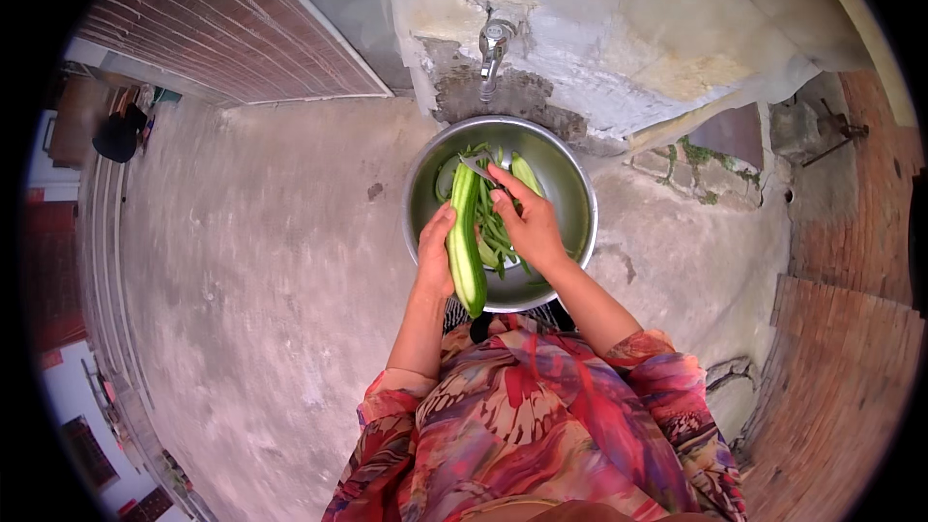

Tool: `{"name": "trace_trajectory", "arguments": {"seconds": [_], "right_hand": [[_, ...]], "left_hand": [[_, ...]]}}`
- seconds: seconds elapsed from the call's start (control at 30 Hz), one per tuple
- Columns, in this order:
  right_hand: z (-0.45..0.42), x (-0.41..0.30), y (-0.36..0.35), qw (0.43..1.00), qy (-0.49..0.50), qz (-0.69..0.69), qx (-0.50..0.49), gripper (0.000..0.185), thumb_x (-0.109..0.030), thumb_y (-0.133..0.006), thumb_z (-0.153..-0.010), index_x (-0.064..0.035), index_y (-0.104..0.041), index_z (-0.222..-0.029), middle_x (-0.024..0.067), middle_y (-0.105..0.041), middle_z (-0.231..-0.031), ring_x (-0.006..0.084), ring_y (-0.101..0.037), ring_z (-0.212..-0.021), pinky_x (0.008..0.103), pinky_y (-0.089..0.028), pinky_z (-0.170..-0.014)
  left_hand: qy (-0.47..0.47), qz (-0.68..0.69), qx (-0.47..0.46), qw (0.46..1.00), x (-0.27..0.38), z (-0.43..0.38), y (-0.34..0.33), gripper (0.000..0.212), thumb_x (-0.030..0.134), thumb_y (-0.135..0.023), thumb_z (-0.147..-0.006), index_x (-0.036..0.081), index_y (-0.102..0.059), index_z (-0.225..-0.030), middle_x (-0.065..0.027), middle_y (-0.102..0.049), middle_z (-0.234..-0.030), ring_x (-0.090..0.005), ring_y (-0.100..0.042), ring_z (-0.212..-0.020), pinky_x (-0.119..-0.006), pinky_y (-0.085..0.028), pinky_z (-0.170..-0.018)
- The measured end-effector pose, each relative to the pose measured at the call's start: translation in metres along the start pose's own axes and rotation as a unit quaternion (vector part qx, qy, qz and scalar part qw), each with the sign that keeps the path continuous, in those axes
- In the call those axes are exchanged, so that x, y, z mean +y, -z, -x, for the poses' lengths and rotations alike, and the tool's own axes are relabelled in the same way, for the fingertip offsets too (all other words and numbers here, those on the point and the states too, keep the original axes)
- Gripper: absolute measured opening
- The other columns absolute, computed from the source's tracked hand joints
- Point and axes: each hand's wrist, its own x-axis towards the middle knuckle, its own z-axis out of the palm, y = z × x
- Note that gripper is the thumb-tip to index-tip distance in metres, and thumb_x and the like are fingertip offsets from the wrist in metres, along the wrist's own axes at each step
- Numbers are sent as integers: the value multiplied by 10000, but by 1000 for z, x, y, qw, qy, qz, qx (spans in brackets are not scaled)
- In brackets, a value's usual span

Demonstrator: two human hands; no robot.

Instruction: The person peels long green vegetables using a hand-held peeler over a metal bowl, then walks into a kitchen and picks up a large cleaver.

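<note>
My left hand (436, 250) grips a long green gourd (465, 239) around its near half. Pale peeled strips run along the gourd beside darker green skin, and it lies tilted over the basin's near rim. In my right hand (531, 225) is a peeler (476, 165), its metal head against the gourd's far end. Below both hands stands a wide stainless steel basin (569, 232). Green peel strips (493, 232) are heaped inside it. Another pale green gourd (525, 172) rests at the basin's far right side, partly hidden by my right hand.
A metal tap (494, 51) juts from the worn, damp wall (602, 36) just beyond the basin. Concrete ground (290, 246) spreads to the left. A brick wall (841, 370) runs along the right, and a slatted panel (239, 22) stands at the upper left.
</note>
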Motion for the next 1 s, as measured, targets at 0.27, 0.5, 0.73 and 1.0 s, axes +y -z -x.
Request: {"name": "trace_trajectory", "arguments": {"seconds": [0.27, 0.5, 0.73, 1.0], "right_hand": [[23, 14, -10, 999, 25, 7, 31, 380, -85, -537, -905, -100, -530, -1284, 188, -611, -1147, 286, -630, -957, 310, -490, -755], [41, 6, -25, 999, 14, 23, 21, 401, -86, -550, -892, -114, -525, -1291, 221, -608, -1106, 342, -614, -969, 358, -483, -804], [65, 1, -36, 998, 43, 42, 14, 393, -89, -561, -888, -102, -534, -1280, 226, -612, -1086, 341, -617, -949, 349, -477, -816], [92, -9, -24, 999, 32, 41, -10, 408, -92, -557, -896, -112, -519, -1302, 184, -606, -899, 293, -572, -742, 353, -461, -713]], "left_hand": [[-11, 24, 47, 999, -8, -1, -14, 341, 215, -491, -945, 10, -504, -1217, -68, -620, -969, -129, -609, -803, -261, -517, -689], [-22, 38, 18, 999, 0, -13, 6, 305, 239, -471, -948, 29, -521, -1164, -97, -620, -1029, -171, -618, -887, -307, -518, -771], [-17, 69, 46, 996, 17, -28, 20, 272, 208, -477, -939, 8, -549, -1108, -96, -621, -978, -181, -624, -848, -309, -520, -762], [-2, 116, 103, 988, 31, -49, 20, 312, 306, -501, -930, 50, -568, -1096, -75, -609, -975, -196, -593, -862, -343, -501, -778]]}}
